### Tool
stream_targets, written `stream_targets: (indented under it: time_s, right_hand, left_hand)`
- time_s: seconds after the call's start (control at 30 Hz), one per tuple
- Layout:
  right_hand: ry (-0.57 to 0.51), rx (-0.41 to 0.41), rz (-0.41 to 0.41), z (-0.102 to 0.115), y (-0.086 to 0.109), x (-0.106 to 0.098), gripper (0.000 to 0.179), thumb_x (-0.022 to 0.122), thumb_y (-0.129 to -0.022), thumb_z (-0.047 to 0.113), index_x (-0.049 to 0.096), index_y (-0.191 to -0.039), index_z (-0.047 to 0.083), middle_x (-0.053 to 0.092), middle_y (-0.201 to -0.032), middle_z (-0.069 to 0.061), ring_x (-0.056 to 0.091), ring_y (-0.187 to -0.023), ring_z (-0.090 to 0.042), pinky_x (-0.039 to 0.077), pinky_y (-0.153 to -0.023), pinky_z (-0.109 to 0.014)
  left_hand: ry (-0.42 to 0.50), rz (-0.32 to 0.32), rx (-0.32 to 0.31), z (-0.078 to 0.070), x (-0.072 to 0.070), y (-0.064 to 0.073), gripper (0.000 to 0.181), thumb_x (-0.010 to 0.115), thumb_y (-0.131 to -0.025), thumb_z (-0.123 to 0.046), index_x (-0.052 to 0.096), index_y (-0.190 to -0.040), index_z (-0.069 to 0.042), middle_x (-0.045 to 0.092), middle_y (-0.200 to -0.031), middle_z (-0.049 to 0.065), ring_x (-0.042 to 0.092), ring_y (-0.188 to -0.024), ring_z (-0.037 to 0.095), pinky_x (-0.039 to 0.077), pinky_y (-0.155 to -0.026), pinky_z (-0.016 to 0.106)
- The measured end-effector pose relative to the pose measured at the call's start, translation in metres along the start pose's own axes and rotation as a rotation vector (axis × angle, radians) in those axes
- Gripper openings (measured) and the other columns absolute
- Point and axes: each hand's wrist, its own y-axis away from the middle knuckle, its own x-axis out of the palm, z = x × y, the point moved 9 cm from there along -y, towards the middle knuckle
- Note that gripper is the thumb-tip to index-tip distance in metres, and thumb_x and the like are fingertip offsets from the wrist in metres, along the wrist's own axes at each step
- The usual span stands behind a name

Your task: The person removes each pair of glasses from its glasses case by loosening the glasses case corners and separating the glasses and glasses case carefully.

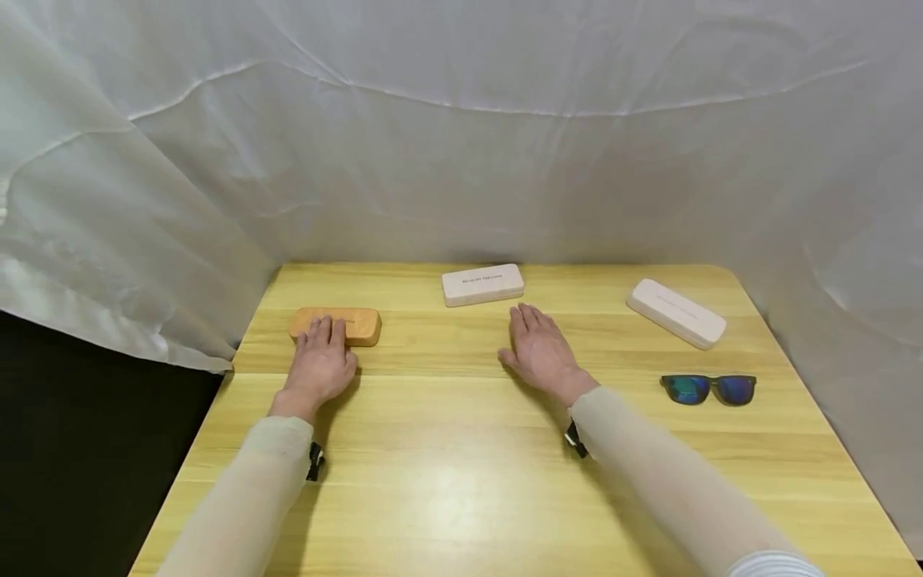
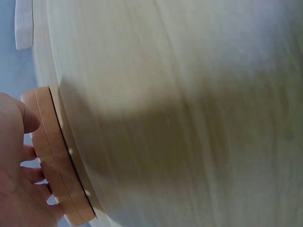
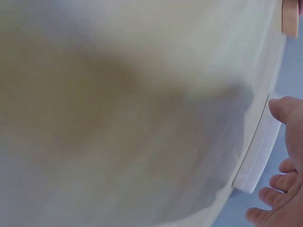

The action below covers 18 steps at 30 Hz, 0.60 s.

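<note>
An orange glasses case [image 1: 364, 327] lies at the left of the table. Its lid carries small print, partly hidden by my left hand [image 1: 322, 365], whose fingers reach over the top. In the left wrist view the fingertips and thumb overlap the case's [image 2: 59, 165] upper side, and its seam runs lengthwise. My right hand [image 1: 539, 349] is held over the table, palm down with fingers extended, nothing in it. Just beyond its fingertips sits a white glasses case [image 1: 481, 286] with dark lettering. The right wrist view shows this white case [image 3: 258, 156] past the thumb.
Another white glasses case [image 1: 676, 313] lies slanted at the back right. In front of it are dark-framed sunglasses [image 1: 710, 389] with blue-green lenses. A pale curtain [image 1: 461, 176] hangs behind the wooden table [image 1: 447, 449] and along its sides.
</note>
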Motion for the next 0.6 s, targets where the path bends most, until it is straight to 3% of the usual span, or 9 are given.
stream_targets:
  time_s: [0.3,0.5,0.6]
  right_hand:
    - [-0.031,0.074,0.047,-0.019,-0.04,-0.003,0.085,0.059,-0.106,0.044,0.021,-0.164,-0.005,0.023,-0.171,-0.028,0.026,-0.158,-0.046,0.023,-0.13,-0.06]
    - [-0.059,0.102,0.077,-0.021,-0.052,0.003,0.087,0.058,-0.106,0.043,0.015,-0.167,-0.002,0.015,-0.174,-0.025,0.018,-0.16,-0.045,0.016,-0.131,-0.062]
    - [-0.055,0.109,0.097,-0.023,-0.055,0.006,0.088,0.058,-0.106,0.044,0.013,-0.168,0.0,0.013,-0.175,-0.023,0.015,-0.162,-0.043,0.013,-0.132,-0.061]
  left_hand:
    - [0.008,-0.021,-0.007,-0.004,0.0,-0.001,0.069,0.035,-0.108,-0.025,0.013,-0.166,0.006,0.006,-0.171,0.035,0.001,-0.16,0.053,0.0,-0.129,0.068]
    - [-0.016,-0.064,0.017,-0.014,0.002,-0.001,0.065,0.033,-0.108,-0.026,0.021,-0.165,0.004,0.015,-0.171,0.032,0.008,-0.16,0.052,0.006,-0.13,0.068]
    - [-0.023,-0.051,0.024,-0.019,0.006,-0.002,0.065,0.032,-0.109,-0.028,0.022,-0.166,0.001,0.015,-0.172,0.029,0.009,-0.161,0.049,0.006,-0.13,0.068]
